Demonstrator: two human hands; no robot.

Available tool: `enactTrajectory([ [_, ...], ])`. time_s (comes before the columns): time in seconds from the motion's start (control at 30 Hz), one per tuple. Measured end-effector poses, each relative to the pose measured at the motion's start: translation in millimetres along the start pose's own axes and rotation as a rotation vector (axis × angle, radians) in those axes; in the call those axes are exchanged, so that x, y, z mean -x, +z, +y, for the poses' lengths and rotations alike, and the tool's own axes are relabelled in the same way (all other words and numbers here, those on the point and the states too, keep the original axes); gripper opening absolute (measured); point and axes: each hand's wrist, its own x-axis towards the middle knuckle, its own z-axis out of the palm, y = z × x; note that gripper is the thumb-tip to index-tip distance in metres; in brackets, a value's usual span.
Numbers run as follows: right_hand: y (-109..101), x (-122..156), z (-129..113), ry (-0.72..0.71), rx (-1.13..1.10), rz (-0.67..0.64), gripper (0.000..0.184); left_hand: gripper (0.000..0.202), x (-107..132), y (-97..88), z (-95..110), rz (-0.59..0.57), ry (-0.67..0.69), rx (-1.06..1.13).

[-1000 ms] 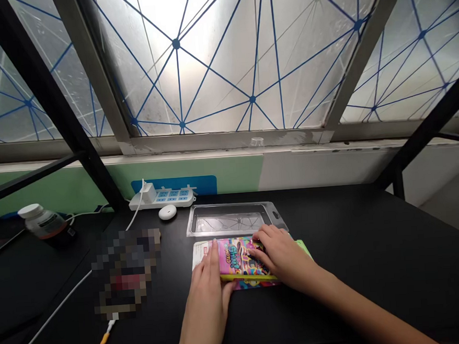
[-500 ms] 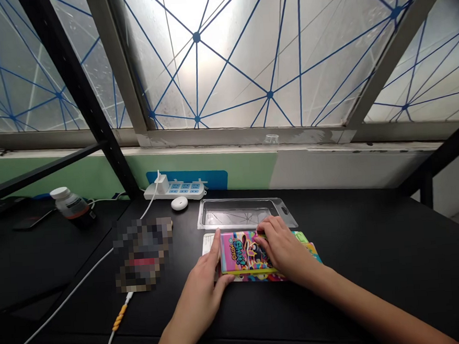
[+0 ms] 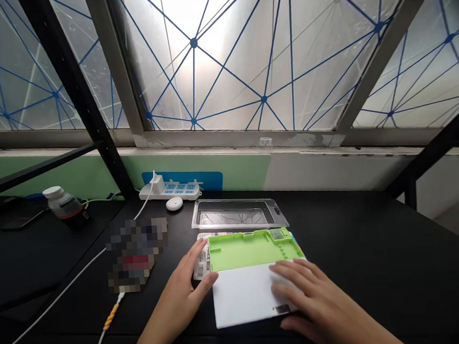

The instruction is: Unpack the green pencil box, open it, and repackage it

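A pencil box lies unfolded on the black desk. Its bright green tray (image 3: 239, 252) faces up, and the white inside of its lid (image 3: 242, 297) is folded down towards me. Beneath it, a printed card (image 3: 201, 263) reading "PENCIL BOX" sticks out on the left. My left hand (image 3: 182, 282) is open, thumb and fingers apart, with its fingertips at the box's left edge. My right hand (image 3: 304, 290), slightly blurred, lies over the lid's right part with fingers stretched out, holding nothing.
Behind the box is a clear plastic blister shell (image 3: 236, 213). A white power strip (image 3: 176, 190) and a white earbud case (image 3: 174, 204) stand near the wall. To the left are a pixelated item (image 3: 137, 257), a white cable (image 3: 46, 305) and a bottle (image 3: 64, 204).
The colourful printed lid has been swung open towards me, baring the green tray. My right hand has moved down onto the lid. The view has shifted slightly.
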Motion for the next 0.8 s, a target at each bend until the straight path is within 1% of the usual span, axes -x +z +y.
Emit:
enactTrajectory([
  [0.07,4,16,24,0.11,0.008,-0.037,0.049,0.062,0,1.8,1,-0.02,0.001,-0.028],
  [0.1,6,23,37,0.19,-0.007,-0.04,0.058,0.06,1,2.0,2,-0.031,0.004,-0.037],
  [0.17,9,33,58,0.359,-0.095,-0.055,0.07,0.056,1,1.6,3,-0.047,0.007,-0.032],
  [0.23,13,37,69,0.494,-0.212,-0.066,0.07,0.054,2,0.5,2,-0.05,-0.004,0.011],
  [0.3,17,35,71,0.58,-0.306,-0.034,0.057,0.054,2,-0.9,-1,-0.043,-0.02,0.082],
  [0.37,21,29,66,0.637,-0.364,0.052,0.043,0.054,2,-2.0,-4,-0.026,-0.02,0.145],
  [0.43,25,21,61,0.67,-0.398,0.144,0.043,0.055,1,-2.4,-8,-0.006,-0.008,0.183],
  [0.5,30,15,56,0.675,-0.391,0.197,0.046,0.056,1,-1.9,-10,0.007,-0.005,0.191],
  [0.6,40,13,51,0.619,-0.301,0.172,0.049,0.06,1,-0.9,-10,0.018,-0.013,0.165],
  [0.63,43,14,50,0.6,-0.259,0.154,0.055,0.062,0,-0.6,-9,0.026,-0.016,0.154],
  [0.7,49,17,46,0.585,-0.172,0.137,0.074,0.066,1,0.0,-6,0.055,-0.022,0.141],
  [0.73,51,18,44,0.58,-0.135,0.136,0.081,0.068,1,0.6,-3,0.072,-0.033,0.141],
  [0.77,52,20,42,0.571,-0.105,0.132,0.082,0.069,2,1.4,-1,0.09,-0.052,0.146],
  [0.8,52,21,41,0.555,-0.081,0.129,0.079,0.069,3,2.5,2,0.106,-0.075,0.157],
])
